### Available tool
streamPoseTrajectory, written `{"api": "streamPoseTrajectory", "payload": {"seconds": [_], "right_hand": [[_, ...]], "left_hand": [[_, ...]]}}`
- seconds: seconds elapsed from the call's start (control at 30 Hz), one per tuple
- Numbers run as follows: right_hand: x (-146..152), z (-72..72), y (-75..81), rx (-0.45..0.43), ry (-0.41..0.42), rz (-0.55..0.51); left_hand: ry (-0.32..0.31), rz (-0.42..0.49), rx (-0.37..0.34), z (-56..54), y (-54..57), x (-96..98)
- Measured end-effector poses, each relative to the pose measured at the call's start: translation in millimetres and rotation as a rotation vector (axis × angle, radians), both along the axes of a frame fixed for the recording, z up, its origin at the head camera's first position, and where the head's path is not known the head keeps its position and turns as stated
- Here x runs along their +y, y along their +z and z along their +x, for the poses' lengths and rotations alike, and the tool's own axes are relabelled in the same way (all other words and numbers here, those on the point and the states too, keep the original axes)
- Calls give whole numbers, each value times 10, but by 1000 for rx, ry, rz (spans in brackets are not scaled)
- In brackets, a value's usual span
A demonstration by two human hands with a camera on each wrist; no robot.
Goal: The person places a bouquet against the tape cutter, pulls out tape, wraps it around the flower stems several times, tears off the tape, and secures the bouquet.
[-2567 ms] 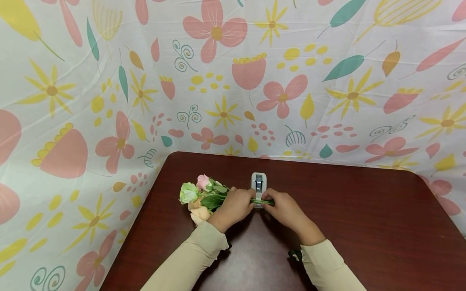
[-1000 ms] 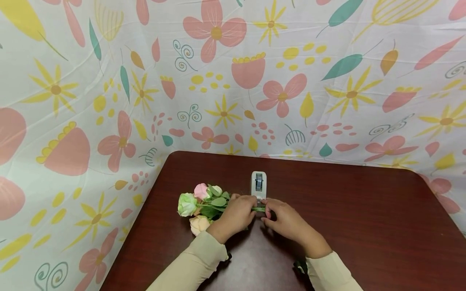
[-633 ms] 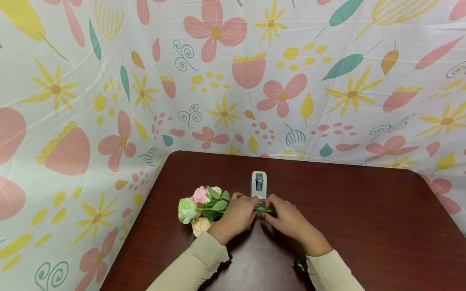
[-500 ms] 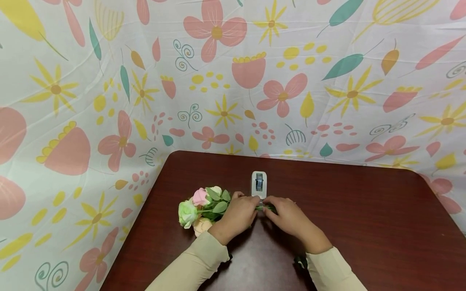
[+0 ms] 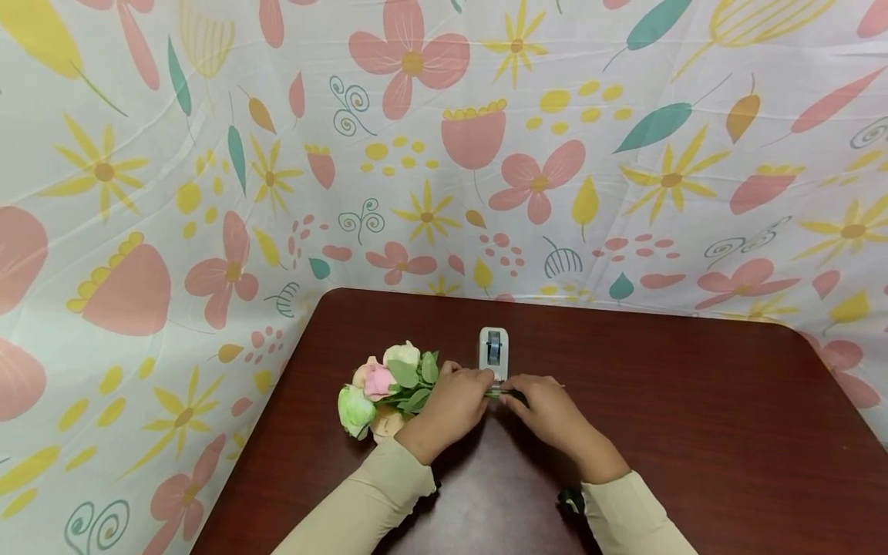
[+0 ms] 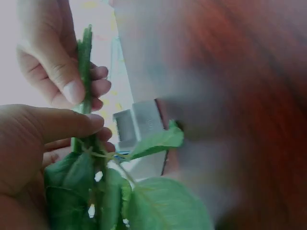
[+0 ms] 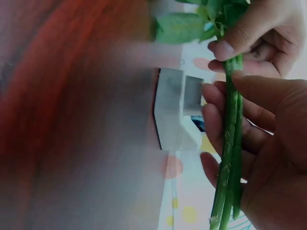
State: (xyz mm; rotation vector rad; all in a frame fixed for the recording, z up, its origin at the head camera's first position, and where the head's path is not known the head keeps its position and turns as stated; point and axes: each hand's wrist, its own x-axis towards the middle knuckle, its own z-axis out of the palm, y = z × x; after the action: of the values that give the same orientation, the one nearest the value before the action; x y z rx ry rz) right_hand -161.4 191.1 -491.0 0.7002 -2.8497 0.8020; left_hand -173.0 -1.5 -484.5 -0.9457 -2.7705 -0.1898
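Observation:
A bunch of roses [image 5: 375, 381] with pink, pale green, cream and peach heads lies sideways over the table, heads to the left. My left hand [image 5: 452, 407] grips its green stems just below the leaves [image 6: 158, 206]. Farther along, my right hand [image 5: 551, 412] pinches the bare stems [image 7: 230, 139] between thumb and fingers, the cut ends reaching past its palm. The fingertips of both hands are close together on the stems. Right behind them stands a white tape dispenser [image 5: 493, 353] with a roll in it; its toothed cutting edge [image 6: 116, 128] shows in the left wrist view.
The dark red-brown wooden table [image 5: 659, 385] extends on both sides of the hands. A white cloth [image 5: 569, 154] printed with flowers and leaves hangs behind its back edge and along the left.
The bunch has turned about its stems: the cream rose has risen into view and the pink one sits lower. My right hand has shifted its hold on the stems; the dispenser stays put.

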Motion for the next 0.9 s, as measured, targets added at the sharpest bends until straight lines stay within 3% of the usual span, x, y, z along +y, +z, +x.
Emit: {"api": "streamPoseTrajectory", "payload": {"seconds": [0.33, 0.67, 0.77, 0.9], "right_hand": [[-60, 22, -86, 123, -79, -3], [-96, 37, -82, 157, -134, -5], [-96, 29, -78, 150, -144, 21], [-92, 8, -48, 74, -141, 32]], "left_hand": [[52, 22, -116, -45, 118, -8], [60, -47, -130, -73, 117, -14], [55, -38, -131, -80, 114, -8], [46, -28, -123, -95, 104, -2]]}}
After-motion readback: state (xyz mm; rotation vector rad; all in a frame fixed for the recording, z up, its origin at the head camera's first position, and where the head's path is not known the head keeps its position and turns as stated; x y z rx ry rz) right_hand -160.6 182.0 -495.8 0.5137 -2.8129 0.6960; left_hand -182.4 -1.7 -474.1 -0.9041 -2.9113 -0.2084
